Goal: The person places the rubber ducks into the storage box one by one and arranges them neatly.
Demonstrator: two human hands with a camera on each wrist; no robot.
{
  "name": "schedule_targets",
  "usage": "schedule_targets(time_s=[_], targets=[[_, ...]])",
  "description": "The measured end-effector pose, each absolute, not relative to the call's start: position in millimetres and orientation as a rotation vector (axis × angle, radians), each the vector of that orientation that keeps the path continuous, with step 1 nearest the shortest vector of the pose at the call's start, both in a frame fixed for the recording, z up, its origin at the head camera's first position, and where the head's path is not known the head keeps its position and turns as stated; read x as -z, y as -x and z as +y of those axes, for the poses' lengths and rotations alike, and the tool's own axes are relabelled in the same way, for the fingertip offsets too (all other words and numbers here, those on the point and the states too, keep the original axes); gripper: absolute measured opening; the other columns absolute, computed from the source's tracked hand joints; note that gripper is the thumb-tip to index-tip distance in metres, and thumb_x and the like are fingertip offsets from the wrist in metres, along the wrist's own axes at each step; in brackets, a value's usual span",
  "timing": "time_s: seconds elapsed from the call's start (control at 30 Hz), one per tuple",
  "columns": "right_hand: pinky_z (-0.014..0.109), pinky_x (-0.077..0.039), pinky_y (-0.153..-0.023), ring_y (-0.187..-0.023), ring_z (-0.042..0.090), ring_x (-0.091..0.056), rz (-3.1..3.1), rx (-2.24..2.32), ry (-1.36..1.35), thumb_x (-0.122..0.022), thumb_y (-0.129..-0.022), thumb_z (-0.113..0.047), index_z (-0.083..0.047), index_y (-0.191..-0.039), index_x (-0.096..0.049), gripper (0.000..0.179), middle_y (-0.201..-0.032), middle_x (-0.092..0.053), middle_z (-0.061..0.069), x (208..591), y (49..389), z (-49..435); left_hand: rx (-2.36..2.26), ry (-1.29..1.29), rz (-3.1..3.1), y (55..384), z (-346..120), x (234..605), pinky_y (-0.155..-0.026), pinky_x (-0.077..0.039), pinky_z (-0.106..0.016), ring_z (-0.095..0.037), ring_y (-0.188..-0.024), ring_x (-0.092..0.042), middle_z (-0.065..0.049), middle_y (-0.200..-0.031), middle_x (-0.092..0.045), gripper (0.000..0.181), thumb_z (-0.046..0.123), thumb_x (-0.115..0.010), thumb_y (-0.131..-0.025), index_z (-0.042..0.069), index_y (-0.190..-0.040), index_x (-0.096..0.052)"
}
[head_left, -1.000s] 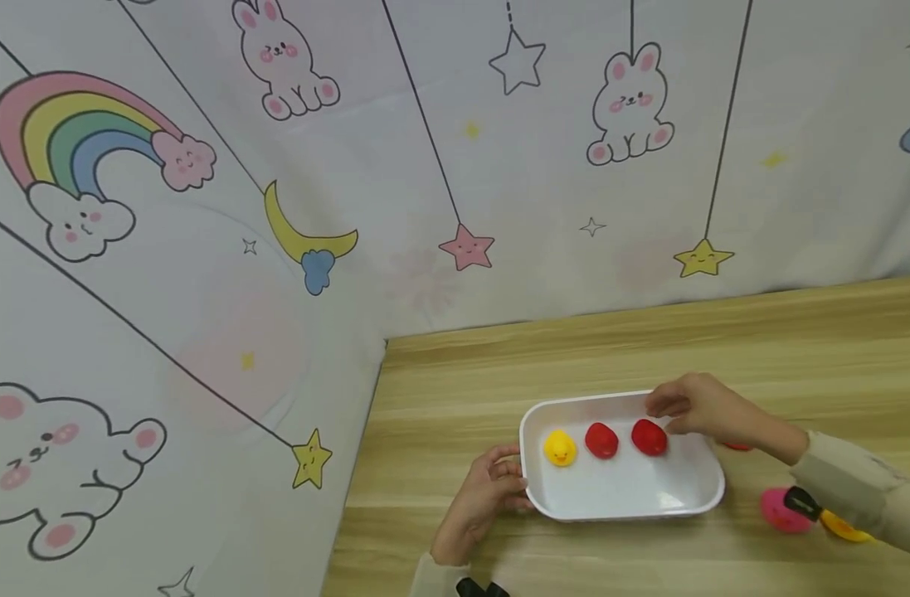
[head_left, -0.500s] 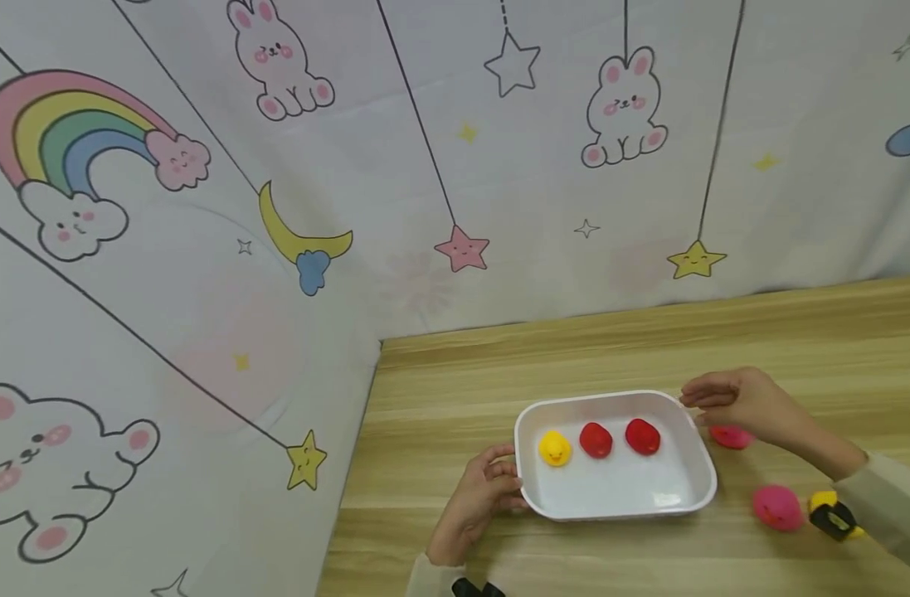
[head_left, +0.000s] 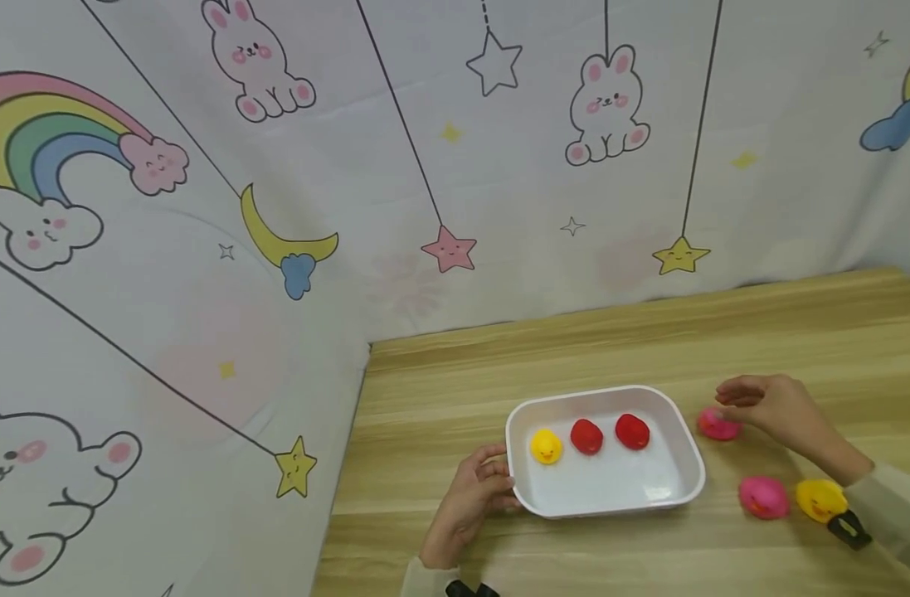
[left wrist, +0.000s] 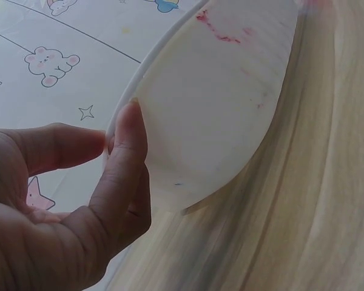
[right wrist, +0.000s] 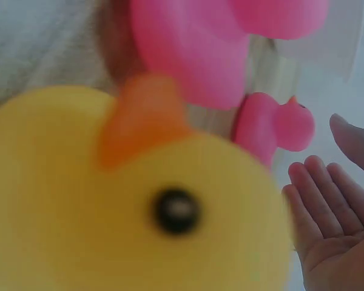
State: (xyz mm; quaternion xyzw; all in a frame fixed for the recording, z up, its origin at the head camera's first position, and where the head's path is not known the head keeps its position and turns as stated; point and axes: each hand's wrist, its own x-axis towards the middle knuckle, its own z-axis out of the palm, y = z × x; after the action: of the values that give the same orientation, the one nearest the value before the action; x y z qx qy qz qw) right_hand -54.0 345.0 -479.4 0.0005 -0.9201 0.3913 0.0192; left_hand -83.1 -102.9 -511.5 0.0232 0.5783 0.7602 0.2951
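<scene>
My left hand (head_left: pixel 473 492) grips the left end of a white tray (head_left: pixel 605 510). In the left wrist view the thumb and a finger of the left hand (left wrist: pixel 73 200) pinch the edge of the tray (left wrist: pixel 200 121). Inside the tray sit a yellow rubber duck (head_left: pixel 547 446) and two red rounded toys (head_left: pixel 586 436). My right hand (head_left: pixel 786 414) hovers beside a pink rubber duck (head_left: pixel 716 424) to the right of the tray. In the right wrist view, the fingers of the right hand (right wrist: pixel 337 224) are extended, and the palm holds nothing.
Another pink rubber duck (head_left: pixel 764 497) and a yellow rubber duck (head_left: pixel 820 499) lie on the wooden table (head_left: pixel 440 373) near the right sleeve. A large yellow duck (right wrist: pixel 139 206) blocks much of the right wrist view. Printed cloth walls (head_left: pixel 499 174) stand behind and left.
My right hand has moved from above the tray's right side out to the right, by the pink duck. The left hand stays on the tray. The head view has shifted slightly.
</scene>
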Motion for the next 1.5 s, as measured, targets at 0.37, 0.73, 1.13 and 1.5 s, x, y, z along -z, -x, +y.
schedule_targets(time_s=[0.37,0.73,1.13,1.5], targets=[[0.019,-0.055,-0.064,-0.075,0.007,-0.069,-2.873,-1.101,-0.004,-0.088,-0.078,-0.019,0.003,-0.099,-0.074,0.034,-0.090,-0.075,0.011,489,58,337,-2.022,-0.070,1.548,84,-107,510,-0.065,-0.063,-0.026,-0.013,-0.074,-0.063,-0.008,-0.092,-0.061,0.056,-0.013,-0.056,-0.087,-0.014,-0.140,-0.037],[0.018,-0.055,-0.065,-0.075,-0.003,-0.063,-2.853,-1.122,-0.113,-0.086,-0.077,-0.008,0.006,-0.100,-0.072,0.030,-0.089,-0.074,0.010,489,57,340,-2.021,-0.070,1.543,85,-105,510,-0.066,-0.063,-0.026,-0.014,-0.074,-0.064,-0.009,-0.093,-0.061,0.055,-0.013,-0.056,-0.087,-0.014,-0.139,-0.039],[0.018,-0.059,-0.063,-0.082,-0.006,-0.064,-2.762,-1.257,-0.283,-0.083,-0.077,0.001,0.007,-0.107,-0.070,0.033,-0.093,-0.075,0.007,475,51,346,-2.033,-0.055,1.547,86,-109,513,-0.063,-0.063,-0.026,-0.015,-0.071,-0.064,-0.010,-0.091,-0.061,0.054,-0.015,-0.056,-0.085,-0.015,-0.137,-0.040],[0.017,-0.059,-0.065,-0.085,-0.004,-0.065,-2.740,-1.339,-0.382,-0.083,-0.075,0.006,0.008,-0.108,-0.068,0.035,-0.095,-0.074,-0.007,452,56,337,-2.022,-0.046,1.550,84,-110,514,-0.063,-0.063,-0.026,-0.016,-0.069,-0.065,-0.009,-0.090,-0.061,0.053,-0.016,-0.056,-0.085,-0.014,-0.136,-0.042]])
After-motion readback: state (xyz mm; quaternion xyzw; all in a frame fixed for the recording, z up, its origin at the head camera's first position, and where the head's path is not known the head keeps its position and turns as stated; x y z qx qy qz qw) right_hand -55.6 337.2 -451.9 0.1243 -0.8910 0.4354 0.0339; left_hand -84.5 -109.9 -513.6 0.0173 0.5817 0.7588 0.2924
